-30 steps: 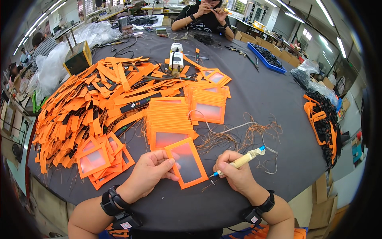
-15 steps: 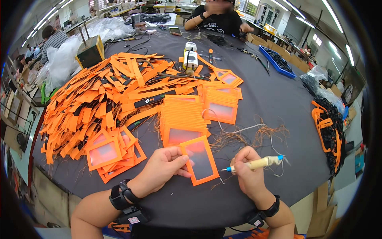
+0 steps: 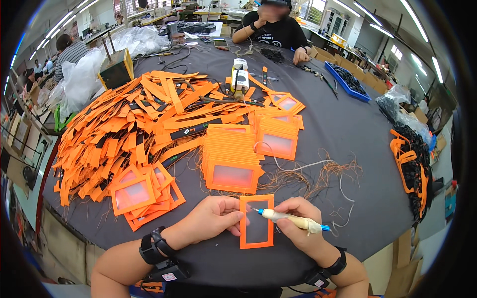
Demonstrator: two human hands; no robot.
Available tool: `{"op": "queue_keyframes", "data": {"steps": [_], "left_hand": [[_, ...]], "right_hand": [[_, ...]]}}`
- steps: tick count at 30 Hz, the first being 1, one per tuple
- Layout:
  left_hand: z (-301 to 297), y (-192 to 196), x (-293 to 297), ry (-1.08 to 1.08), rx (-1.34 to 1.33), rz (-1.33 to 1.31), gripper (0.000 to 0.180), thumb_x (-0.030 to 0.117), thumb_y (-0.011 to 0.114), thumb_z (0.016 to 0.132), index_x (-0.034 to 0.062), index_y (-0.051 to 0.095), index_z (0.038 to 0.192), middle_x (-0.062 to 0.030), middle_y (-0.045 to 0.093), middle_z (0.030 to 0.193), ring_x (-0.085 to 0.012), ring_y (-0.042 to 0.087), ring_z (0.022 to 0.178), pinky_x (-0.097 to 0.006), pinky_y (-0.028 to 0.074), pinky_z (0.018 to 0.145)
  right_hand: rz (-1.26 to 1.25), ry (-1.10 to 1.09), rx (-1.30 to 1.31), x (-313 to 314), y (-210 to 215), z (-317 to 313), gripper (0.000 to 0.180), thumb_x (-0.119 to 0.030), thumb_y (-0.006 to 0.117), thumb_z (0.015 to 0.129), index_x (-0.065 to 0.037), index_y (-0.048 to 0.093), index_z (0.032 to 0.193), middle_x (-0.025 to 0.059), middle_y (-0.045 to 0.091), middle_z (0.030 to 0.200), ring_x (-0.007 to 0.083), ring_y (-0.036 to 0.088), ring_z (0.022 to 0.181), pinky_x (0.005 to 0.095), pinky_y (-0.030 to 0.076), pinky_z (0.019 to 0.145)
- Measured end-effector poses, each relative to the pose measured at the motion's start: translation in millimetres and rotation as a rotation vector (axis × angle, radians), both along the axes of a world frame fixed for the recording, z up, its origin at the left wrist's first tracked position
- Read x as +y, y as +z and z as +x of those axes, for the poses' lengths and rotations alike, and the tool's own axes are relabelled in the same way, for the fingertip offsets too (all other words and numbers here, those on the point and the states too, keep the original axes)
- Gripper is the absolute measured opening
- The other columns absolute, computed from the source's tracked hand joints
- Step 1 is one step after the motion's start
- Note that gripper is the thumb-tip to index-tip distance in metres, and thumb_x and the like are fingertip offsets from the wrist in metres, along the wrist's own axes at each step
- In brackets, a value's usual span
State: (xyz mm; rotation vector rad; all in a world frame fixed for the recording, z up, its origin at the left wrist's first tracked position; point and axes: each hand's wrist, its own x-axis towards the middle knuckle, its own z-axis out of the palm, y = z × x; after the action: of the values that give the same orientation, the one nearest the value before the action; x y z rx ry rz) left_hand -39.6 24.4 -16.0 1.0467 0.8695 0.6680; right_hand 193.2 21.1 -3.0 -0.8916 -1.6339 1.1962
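Observation:
My left hand (image 3: 208, 218) pinches the left edge of an orange-framed clear-window pouch (image 3: 257, 226), held upright just above the dark cloth-covered table (image 3: 318, 121). In my right hand (image 3: 304, 229) is a pen-shaped corded tool (image 3: 290, 218) wrapped in pale tape, with blue ends and a thin metal tip. That tip points left, over the pouch's window near its upper part; whether it touches I cannot tell. Just beyond my hands stands a neat stack of similar pouches (image 3: 231, 176), with a second stack (image 3: 278, 144) to its right. More loose pouches (image 3: 133, 195) lie at left.
A big heap of orange strips (image 3: 107, 129) covers the left. Loose orange threads (image 3: 323, 174) and the pale cord lie right of the stacks. Farther off are a white-and-yellow device (image 3: 240, 77), a blue tray (image 3: 348, 82) and a seated person (image 3: 276, 27). Black-and-orange straps (image 3: 410, 169) hang at right.
The pouch has turned from tilted to nearly straight and shifted slightly right. My right hand has moved left and rolled, carrying the tool's tip from the lower right corner to over the upper window.

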Motion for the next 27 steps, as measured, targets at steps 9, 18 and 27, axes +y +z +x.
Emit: {"op": "queue_keyframes", "data": {"steps": [9, 18, 27], "left_hand": [[-1.2, -4.2, 0.6, -0.014, -0.025, -0.001, 0.023, 0.009, 0.049, 0.098, -0.0029, 0.058, 0.115, -0.0077, 0.066, 0.096, -0.0114, 0.063, 0.082, -0.025, 0.056, 0.073], [-2.4, -6.9, 1.3, -0.028, -0.023, -0.008, 0.026, 0.012, 0.049, 0.098, -0.0026, 0.057, 0.117, -0.0074, 0.066, 0.097, -0.011, 0.063, 0.085, -0.025, 0.057, 0.074], [-2.0, -6.8, 1.4, -0.027, -0.023, -0.001, 0.025, 0.01, 0.048, 0.098, -0.0023, 0.057, 0.118, -0.0075, 0.066, 0.098, -0.011, 0.063, 0.085, -0.025, 0.057, 0.075]], "right_hand": [[0.202, 0.022, -0.147, 9.4, -7.1, 4.5, 0.017, -0.006, 0.073, 0.076, -0.001, 0.065, 0.09, 0.0057, 0.063, 0.079, 0.0124, 0.056, 0.066, 0.0241, 0.043, 0.058], [0.148, 0.022, -0.129, 9.0, -7.2, 2.9, 0.015, -0.006, 0.072, 0.078, -0.001, 0.065, 0.09, 0.0054, 0.063, 0.079, 0.0121, 0.056, 0.067, 0.0241, 0.042, 0.058], [0.121, 0.036, -0.119, 9.0, -7.9, 3.6, 0.015, -0.006, 0.072, 0.078, -0.001, 0.066, 0.09, 0.0056, 0.063, 0.08, 0.0112, 0.055, 0.067, 0.0236, 0.042, 0.058]]}}
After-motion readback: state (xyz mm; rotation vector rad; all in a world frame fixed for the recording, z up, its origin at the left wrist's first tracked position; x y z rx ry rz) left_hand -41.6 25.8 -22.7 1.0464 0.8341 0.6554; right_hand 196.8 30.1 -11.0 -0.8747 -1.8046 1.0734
